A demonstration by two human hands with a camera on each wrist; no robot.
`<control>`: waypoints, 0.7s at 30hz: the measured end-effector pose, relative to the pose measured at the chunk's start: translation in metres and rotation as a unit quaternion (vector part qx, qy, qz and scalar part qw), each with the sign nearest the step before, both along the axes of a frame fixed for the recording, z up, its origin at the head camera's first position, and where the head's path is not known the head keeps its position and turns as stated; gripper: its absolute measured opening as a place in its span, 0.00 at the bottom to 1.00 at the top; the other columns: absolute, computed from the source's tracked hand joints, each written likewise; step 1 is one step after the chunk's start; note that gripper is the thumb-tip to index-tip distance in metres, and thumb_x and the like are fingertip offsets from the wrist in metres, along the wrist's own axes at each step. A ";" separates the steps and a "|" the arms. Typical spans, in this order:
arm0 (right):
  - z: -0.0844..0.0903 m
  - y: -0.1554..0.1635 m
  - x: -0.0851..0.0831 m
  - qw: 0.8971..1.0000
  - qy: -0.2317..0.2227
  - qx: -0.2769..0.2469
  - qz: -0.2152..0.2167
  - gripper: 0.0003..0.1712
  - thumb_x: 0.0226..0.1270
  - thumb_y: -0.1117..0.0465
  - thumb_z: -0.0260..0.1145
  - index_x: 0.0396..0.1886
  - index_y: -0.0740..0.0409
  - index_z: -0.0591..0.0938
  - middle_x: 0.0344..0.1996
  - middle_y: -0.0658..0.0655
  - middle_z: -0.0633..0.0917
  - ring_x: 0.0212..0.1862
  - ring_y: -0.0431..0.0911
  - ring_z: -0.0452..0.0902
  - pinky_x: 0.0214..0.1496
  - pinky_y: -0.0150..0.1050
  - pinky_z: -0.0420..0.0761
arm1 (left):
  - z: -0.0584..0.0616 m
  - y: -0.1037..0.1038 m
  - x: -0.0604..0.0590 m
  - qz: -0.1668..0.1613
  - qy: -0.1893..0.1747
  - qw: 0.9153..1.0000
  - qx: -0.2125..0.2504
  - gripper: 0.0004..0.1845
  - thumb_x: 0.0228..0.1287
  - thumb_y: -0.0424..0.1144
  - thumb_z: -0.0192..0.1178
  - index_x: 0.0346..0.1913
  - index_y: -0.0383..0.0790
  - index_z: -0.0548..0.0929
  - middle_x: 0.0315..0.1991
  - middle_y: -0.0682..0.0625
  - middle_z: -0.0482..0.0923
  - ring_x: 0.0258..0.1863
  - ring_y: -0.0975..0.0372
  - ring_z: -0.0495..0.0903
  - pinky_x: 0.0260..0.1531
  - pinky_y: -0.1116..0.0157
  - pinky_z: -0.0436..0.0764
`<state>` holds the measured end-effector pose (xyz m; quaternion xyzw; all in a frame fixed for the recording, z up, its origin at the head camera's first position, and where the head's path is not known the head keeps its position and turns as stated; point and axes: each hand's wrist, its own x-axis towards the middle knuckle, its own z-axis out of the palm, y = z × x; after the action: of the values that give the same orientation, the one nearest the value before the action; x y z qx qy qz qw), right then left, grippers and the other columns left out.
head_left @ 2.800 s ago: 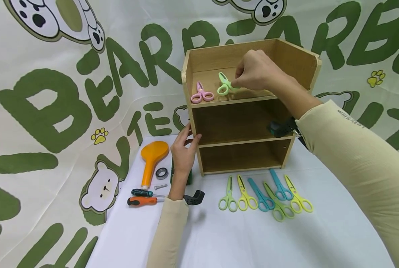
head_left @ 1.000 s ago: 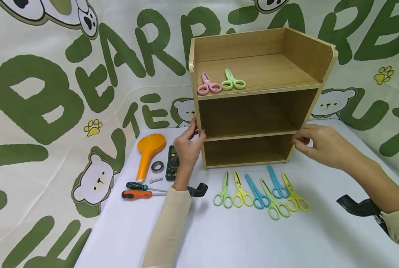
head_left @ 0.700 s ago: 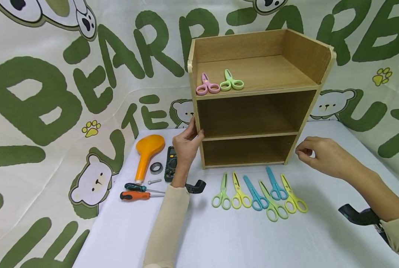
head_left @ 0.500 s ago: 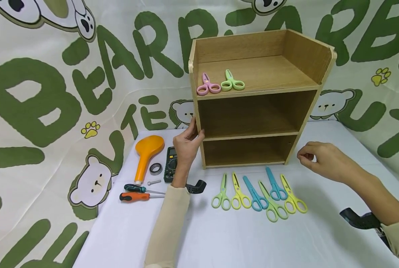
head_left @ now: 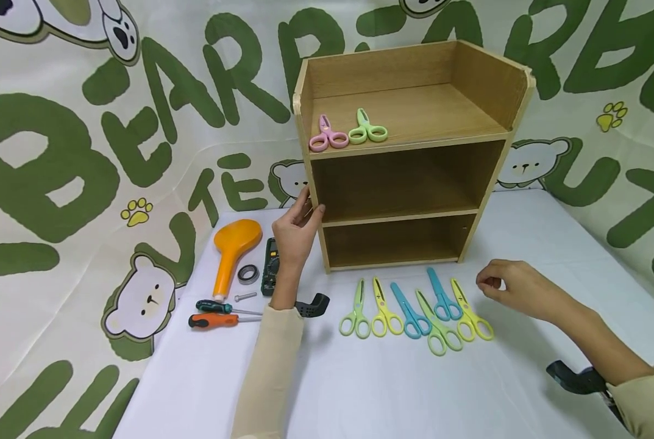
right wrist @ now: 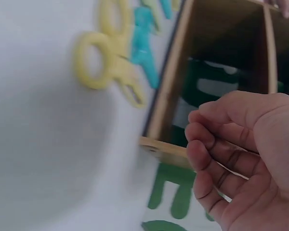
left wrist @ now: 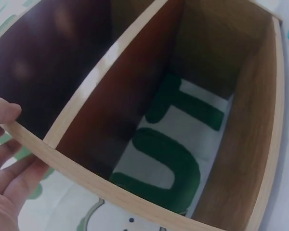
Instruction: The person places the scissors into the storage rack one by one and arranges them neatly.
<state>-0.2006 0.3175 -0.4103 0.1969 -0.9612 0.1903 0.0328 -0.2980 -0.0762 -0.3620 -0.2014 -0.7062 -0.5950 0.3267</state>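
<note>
My left hand (head_left: 292,241) grips the left side panel of a wooden shelf unit (head_left: 414,113) between thumb and fingers; the left wrist view shows its fingers (left wrist: 23,178) behind the panel edge. My right hand (head_left: 515,288) is in the air to the right of a row of scissors, its fingers loosely curled with nothing between them. Nearest to it are yellow scissors (head_left: 465,308). Blue scissors (head_left: 442,297), green scissors (head_left: 432,314) and several others lie leftward. Pink scissors (head_left: 327,132) and light green scissors (head_left: 366,127) lie on the top shelf, at the left.
Left of the shelf lie an orange paddle-shaped object (head_left: 238,236), a black ring (head_left: 248,274), a multimeter (head_left: 269,268) partly behind my left hand, a bolt (head_left: 245,297), a teal screwdriver (head_left: 214,306) and an orange screwdriver (head_left: 213,320). A printed cloth hangs behind.
My right hand let go of the light green scissors on the top shelf, came down to the shelf's right side, then moved forward and down toward the row. My left hand stayed on the side panel.
</note>
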 end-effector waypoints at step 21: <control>-0.051 0.000 0.027 0.997 -0.060 -0.023 -0.048 0.04 0.55 0.64 0.75 0.28 0.54 0.86 0.23 0.43 0.77 0.27 0.37 0.69 0.25 0.31 0.74 | 0.004 -0.004 0.004 0.031 0.017 0.999 -0.028 0.21 0.67 0.28 0.64 0.62 0.26 0.78 0.57 0.38 0.80 0.52 0.49 0.84 0.43 0.53 0.86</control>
<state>-0.1734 0.3176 -0.4612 0.1376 -0.9652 0.2220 -0.0117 -0.2944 -0.0799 -0.3580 -0.1988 -0.7227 -0.5609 0.3515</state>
